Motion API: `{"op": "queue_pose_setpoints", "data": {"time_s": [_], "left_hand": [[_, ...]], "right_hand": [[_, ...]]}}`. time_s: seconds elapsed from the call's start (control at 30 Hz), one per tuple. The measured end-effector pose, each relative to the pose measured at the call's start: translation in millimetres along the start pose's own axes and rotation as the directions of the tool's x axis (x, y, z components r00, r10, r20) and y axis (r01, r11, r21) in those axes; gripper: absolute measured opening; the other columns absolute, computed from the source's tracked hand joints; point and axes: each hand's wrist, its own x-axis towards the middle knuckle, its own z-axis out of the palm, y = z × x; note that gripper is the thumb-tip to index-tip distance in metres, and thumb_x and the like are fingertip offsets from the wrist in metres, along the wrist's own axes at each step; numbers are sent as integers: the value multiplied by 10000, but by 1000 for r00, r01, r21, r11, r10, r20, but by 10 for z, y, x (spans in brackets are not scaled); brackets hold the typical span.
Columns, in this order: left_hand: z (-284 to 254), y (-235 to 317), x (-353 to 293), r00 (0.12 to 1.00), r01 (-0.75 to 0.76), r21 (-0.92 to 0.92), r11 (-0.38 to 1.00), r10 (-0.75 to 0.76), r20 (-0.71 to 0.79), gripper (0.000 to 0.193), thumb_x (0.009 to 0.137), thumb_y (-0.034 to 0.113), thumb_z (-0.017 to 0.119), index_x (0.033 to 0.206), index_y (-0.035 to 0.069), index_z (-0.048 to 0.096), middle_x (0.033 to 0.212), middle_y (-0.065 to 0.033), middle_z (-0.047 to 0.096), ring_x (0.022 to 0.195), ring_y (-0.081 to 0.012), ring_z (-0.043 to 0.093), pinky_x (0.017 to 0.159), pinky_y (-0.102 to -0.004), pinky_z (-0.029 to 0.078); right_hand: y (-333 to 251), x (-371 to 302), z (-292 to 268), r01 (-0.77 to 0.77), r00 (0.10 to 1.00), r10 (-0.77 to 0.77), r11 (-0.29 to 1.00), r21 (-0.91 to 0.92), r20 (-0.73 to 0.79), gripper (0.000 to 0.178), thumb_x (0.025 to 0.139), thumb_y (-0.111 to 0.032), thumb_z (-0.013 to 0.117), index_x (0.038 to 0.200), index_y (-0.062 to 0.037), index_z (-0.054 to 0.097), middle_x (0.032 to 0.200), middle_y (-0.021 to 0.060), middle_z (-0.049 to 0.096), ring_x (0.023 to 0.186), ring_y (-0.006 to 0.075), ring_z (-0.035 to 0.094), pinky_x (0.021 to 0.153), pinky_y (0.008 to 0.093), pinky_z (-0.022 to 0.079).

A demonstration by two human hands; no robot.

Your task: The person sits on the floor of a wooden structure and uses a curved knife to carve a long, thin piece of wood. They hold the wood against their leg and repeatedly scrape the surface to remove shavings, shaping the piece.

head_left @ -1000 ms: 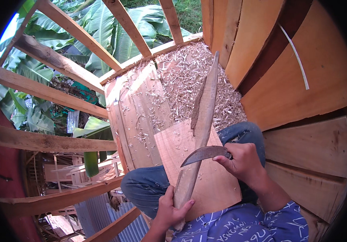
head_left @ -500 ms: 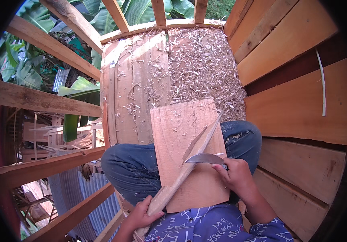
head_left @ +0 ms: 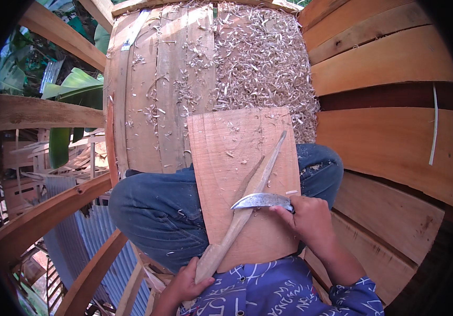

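My left hand (head_left: pixel 188 282) is closed around the thick lower end of a long carved wooden piece (head_left: pixel 230 234), which slants up to a narrow tip at the upper right. This piece lies over a flat board (head_left: pixel 263 242) resting on my lap. My right hand (head_left: pixel 306 217) grips a knife (head_left: pixel 263 200) with a curved blade; its handle is mostly hidden in my fingers. The blade crosses the middle of the carved piece and appears to touch it. Small shavings are scattered on the board.
Curly wood shavings (head_left: pixel 260 63) lie thick on the plank floor (head_left: pixel 145 126) ahead. Slatted wooden walling (head_left: pixel 389 131) rises close on my right, with a thin pale strip (head_left: pixel 434 126) hanging on it. Open wooden rails (head_left: pixel 42 113) stand at left, with banana leaves (head_left: pixel 76 87) beyond.
My view has shifted slightly. The knife blade now lies flatter across the carved piece, and that piece has turned a little on the board. Both hands keep their grips.
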Motion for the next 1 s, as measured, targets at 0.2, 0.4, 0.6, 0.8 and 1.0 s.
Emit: {"op": "queue_pose_setpoints", "data": {"time_s": [0.2,0.4,0.6,0.8,1.0], "left_hand": [[-49,-99,19,999,14,-38,999,-13,35,536,824,356,722,1059,-55,472,890,-303,639,892,-430,665,727,-423,505],[-98,-156,39,995,31,-106,994,-21,99,609,809,365,741,1156,-64,484,955,-280,647,937,-392,665,776,-408,506],[-164,-179,71,991,23,-157,987,-2,131,608,816,341,740,1211,-48,491,1037,-257,641,973,-342,656,815,-386,501],[-192,-177,53,988,14,-176,984,14,153,576,823,300,738,1223,-36,498,1061,-244,634,984,-314,647,827,-370,495],[-187,-227,69,982,11,-174,985,23,190,591,818,268,738,1255,-40,485,1059,-218,635,986,-284,636,851,-356,483]], "right_hand": [[174,280,-153,-183,978,189,981,67,-93,550,873,-476,622,619,10,576,562,201,567,563,388,603,542,447,489],[-159,-40,-37,24,997,-27,999,33,79,537,787,-509,707,593,-28,566,548,144,574,494,312,599,458,402,455],[-98,62,46,39,999,-39,999,8,8,551,730,-541,739,586,-43,553,541,119,566,491,284,599,460,381,453],[541,412,-148,-442,856,460,888,130,-236,598,870,-486,633,673,76,583,552,245,520,491,377,550,484,406,418],[-5,-48,-140,-75,996,81,989,131,-39,510,811,-474,703,660,2,605,556,162,560,491,319,585,475,404,438]]}}
